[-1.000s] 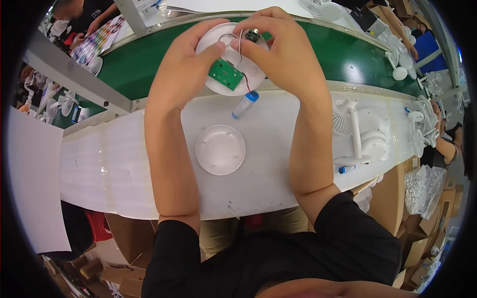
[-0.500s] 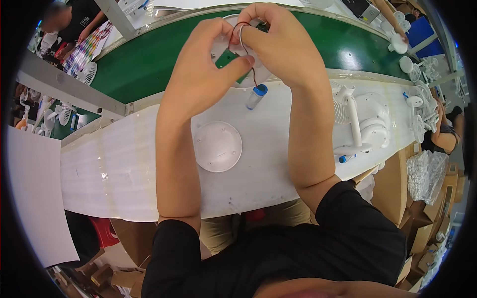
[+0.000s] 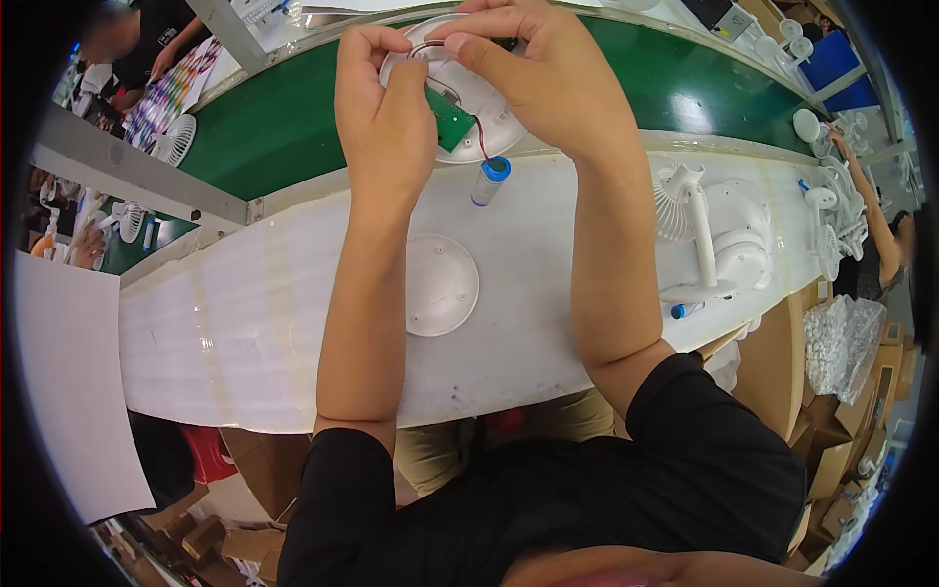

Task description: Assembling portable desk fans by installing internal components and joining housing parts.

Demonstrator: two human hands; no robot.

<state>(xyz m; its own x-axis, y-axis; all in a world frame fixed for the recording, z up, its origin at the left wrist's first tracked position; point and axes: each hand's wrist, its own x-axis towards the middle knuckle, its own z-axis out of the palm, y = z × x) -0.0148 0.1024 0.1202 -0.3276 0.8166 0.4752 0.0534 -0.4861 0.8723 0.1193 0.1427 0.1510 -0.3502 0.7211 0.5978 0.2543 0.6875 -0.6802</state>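
Note:
At the far edge of the bench, a white round fan base (image 3: 499,122) lies with its inside up, partly hidden by my hands. A green circuit board (image 3: 452,121) sits over it, beside my left hand (image 3: 386,122). Both hands pinch a thin wire (image 3: 427,44) above the base; my right hand (image 3: 548,83) has its end at the upper right, its thumb bent inward. A dark red wire runs from the board to a blue-and-white cylindrical battery (image 3: 489,184) on the bench. Between my forearms rests a white round cover (image 3: 446,284).
A white fan stand (image 3: 699,235) and other white fan parts lie right of my right forearm, with another blue battery (image 3: 685,310) near them. Beyond the bench runs a green belt (image 3: 284,132). Cardboard boxes (image 3: 768,377) stand at the right; other people work nearby.
My left hand has turned more upright and moved up, uncovering more of the circuit board. My right hand has shifted slightly left. The battery has slid a little left and the base shows more.

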